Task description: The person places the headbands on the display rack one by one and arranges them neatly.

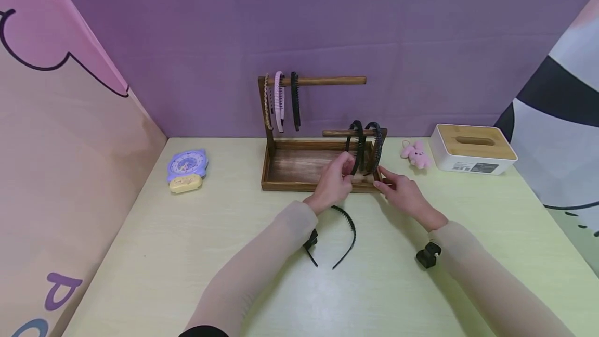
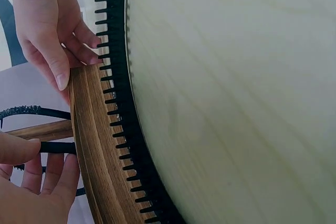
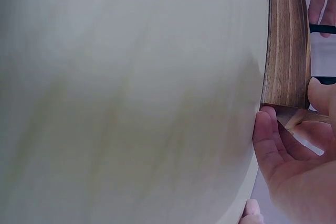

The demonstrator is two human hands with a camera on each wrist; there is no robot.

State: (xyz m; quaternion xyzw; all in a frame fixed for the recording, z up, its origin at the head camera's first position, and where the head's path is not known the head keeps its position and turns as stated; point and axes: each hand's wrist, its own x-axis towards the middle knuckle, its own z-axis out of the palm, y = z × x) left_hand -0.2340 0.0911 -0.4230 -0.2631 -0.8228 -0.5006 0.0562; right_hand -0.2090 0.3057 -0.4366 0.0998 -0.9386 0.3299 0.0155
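A wooden headband stand (image 1: 290,186) with a tray base and two bars is on the table. My left hand (image 1: 332,183) pinches the lower end of a black headband (image 1: 360,150) that hangs on the short lower bar. Beside it on that bar is another dark, textured headband (image 1: 376,144). The tray's front right corner is gripped by my right hand (image 1: 403,194), thumb at the front. Below my left wrist a black toothed headband (image 1: 353,228) lies on the table; its teeth show large in the left wrist view, and the sleeve covers part of it.
On the long upper bar hang a braided brown headband (image 1: 267,103), a pink one (image 1: 279,100) and a black one (image 1: 295,100). A blue and yellow object (image 1: 187,168) lies at left. A pink plush toy (image 1: 416,155) and a tissue box (image 1: 472,150) stand at right.
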